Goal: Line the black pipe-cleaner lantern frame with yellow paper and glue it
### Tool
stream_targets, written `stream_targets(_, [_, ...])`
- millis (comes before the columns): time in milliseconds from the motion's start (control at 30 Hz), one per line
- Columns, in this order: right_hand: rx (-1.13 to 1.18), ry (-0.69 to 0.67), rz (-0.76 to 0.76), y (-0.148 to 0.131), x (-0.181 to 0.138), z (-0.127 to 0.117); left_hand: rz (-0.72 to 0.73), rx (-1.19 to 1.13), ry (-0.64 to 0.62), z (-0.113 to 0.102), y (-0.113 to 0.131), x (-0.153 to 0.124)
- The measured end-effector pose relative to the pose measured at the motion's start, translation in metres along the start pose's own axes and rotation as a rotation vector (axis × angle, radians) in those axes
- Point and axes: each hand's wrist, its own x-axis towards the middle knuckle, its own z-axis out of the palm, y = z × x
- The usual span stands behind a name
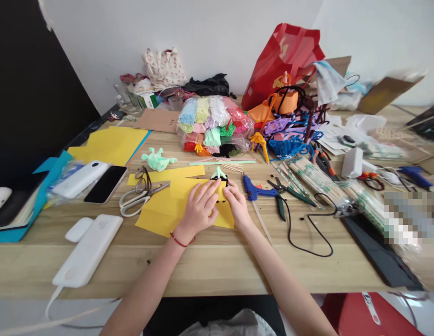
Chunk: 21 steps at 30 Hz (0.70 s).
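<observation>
My left hand [202,205] lies flat with its fingers stretched over a small piece of yellow paper [180,189]. At that piece's right end, my right hand [237,205] is closed, thumb and fingers pinching the paper edge. Larger yellow sheets [155,215] lie beneath it on the table. Just beyond my fingertips is a small mint-green pipe-cleaner piece [218,173] with a black part under it, partly hidden by the paper and my hands. White-handled scissors [134,203] rest to the left, and a blue glue gun [257,189] lies to the right.
Pliers [290,191] and a black cable [320,227] lie right of the glue gun. Bagged pipe cleaners [213,123] and a red bag [281,60] stand behind. A mint-green figure [157,159], a phone [106,185] and a white power bank [88,252] are on the left.
</observation>
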Motion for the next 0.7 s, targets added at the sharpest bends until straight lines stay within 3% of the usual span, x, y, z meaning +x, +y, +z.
stream_targets(133, [-0.033, -0.027, -0.050, -0.015, 0.004, 0.002, -0.058, -0.087, 0.034, -0.010, 0.001, 0.015])
stream_targets(233, [-0.066, -0.052, -0.114, -0.037, 0.013, 0.005, -0.124, -0.136, 0.073, -0.025, -0.006, 0.042])
stream_targets(333, [-0.133, -0.110, -0.209, -0.072, 0.024, 0.006, -0.205, -0.254, 0.077, -0.052, -0.018, 0.076])
stream_targets(467, [-0.390, -0.220, -0.396, -0.124, 0.026, 0.004, -0.225, -0.317, -0.019, -0.092, -0.025, 0.109])
stream_targets(567, [-0.517, -0.249, -0.472, -0.150, 0.019, 0.004, -0.196, -0.230, -0.034, -0.110, -0.021, 0.115])
stream_targets(700, [-0.574, -0.254, -0.542, -0.162, 0.009, 0.005, -0.198, -0.197, -0.021, -0.114, -0.016, 0.111])
